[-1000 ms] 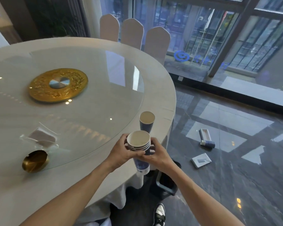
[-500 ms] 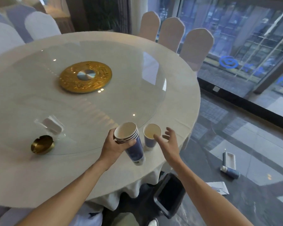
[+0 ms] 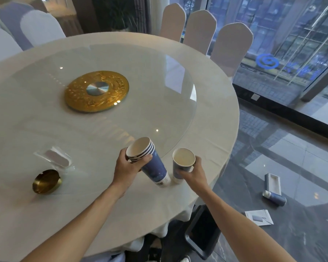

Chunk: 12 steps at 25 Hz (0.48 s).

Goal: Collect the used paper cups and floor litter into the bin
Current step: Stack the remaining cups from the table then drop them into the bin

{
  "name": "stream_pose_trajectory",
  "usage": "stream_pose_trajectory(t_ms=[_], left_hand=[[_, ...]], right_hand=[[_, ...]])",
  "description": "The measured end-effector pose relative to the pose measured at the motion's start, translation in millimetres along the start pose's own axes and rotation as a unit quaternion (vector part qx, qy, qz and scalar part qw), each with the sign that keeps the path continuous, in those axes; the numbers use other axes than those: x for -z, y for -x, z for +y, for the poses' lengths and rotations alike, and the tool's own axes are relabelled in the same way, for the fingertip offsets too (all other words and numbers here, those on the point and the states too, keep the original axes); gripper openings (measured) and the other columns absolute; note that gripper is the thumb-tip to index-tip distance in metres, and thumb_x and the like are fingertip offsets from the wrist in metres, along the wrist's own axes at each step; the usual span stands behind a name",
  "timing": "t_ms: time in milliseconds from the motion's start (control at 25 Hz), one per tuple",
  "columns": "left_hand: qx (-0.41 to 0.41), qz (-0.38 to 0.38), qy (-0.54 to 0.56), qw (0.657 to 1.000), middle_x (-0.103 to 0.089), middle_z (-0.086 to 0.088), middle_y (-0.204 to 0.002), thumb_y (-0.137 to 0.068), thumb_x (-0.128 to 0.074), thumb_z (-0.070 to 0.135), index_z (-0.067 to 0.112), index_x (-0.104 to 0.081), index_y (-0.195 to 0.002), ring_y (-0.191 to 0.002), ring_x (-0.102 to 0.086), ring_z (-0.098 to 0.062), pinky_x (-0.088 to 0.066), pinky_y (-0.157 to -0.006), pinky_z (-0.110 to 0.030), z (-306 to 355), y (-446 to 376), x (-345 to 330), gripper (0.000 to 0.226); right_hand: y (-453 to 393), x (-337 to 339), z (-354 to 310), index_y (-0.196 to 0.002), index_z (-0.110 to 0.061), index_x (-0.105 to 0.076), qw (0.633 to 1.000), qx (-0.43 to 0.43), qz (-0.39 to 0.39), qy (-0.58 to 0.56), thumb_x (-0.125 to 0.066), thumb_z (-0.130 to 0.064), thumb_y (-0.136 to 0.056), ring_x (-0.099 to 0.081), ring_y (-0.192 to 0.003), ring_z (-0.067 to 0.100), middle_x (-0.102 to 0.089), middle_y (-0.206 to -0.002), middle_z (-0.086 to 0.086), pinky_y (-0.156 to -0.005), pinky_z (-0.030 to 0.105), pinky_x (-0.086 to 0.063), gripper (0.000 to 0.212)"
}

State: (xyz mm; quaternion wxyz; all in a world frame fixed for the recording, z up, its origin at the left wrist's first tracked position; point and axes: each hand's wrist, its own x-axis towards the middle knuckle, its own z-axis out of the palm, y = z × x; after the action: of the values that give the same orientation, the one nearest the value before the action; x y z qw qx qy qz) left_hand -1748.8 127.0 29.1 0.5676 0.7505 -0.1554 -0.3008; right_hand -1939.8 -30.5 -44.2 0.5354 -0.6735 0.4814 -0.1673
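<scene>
A stack of nested paper cups [image 3: 150, 161], blue with white rims, is gripped near its top by the left hand [image 3: 129, 169], the fingers and thumb curled round the rims; the stack is tilted, its mouth leaning toward the left and its base close to the tablecloth near the table's edge, though contact with the cloth cannot be told. Just beside it on the right, a single paper cup [image 3: 182, 165] stands upright on the round table [image 3: 216, 118], and it is clasped about its upper wall by the right hand [image 3: 193, 172], the fingers wrapped round the far side and the thumb on the near side. A black bin [image 3: 203, 235] is seen on the floor below the table's edge, between the two forearms. On the dark floor to the right, a blue tube lying against an open box [image 3: 273, 188] and a white leaflet [image 3: 258, 217] are seen, well apart from the bin. On the table, a brass ashtray [image 3: 45, 181], a clear packet [image 3: 56, 157] and a gold centre disc [image 3: 97, 90] under the glass turntable are seen. White-covered chairs [image 3: 201, 29] are ranged behind the table.
</scene>
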Motion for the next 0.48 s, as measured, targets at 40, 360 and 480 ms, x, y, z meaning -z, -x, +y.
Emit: stream_pose_trajectory(t_ms=[40,360,480], left_hand=[[-0.006,0.006,0.000,1.000,-0.070,0.001,-0.119,-0.050,-0.089,0.060,0.020,-0.058,-0.130,-0.110,-0.071,-0.021,-0.064,-0.089,-0.050,7,-6,-2,0.094],[-0.027,-0.088,0.061,0.994,-0.068,-0.003,-0.115,-0.074,-0.093,0.031,0.010,-0.056,-0.129,-0.111,-0.069,-0.025,-0.064,-0.087,-0.049,49,-42,-82,0.069],[-0.025,-0.160,0.059,0.985,-0.069,-0.005,-0.112,-0.072,-0.094,0.031,0.008,-0.058,-0.127,-0.108,-0.070,-0.027,-0.065,-0.085,-0.050,47,-37,-128,0.070]], right_hand=[[-1,2,1,-0.126,-0.024,-0.042,1.000,-0.005,0.010,0.006,-0.087,-0.025,-0.080,-0.063,-0.099,0.004,-0.059,-0.109,-0.017,-0.064,0.012,-0.050,0.065],[17,73,25,-0.137,-0.023,-0.048,0.987,-0.013,0.077,0.138,-0.084,-0.030,-0.069,-0.057,-0.117,0.021,-0.051,-0.127,-0.002,-0.099,0.042,-0.054,0.077],[39,95,36,-0.139,-0.020,-0.051,0.981,-0.018,0.092,0.171,-0.082,-0.031,-0.069,-0.057,-0.117,0.022,-0.054,-0.126,0.000,-0.098,0.045,-0.054,0.077]])
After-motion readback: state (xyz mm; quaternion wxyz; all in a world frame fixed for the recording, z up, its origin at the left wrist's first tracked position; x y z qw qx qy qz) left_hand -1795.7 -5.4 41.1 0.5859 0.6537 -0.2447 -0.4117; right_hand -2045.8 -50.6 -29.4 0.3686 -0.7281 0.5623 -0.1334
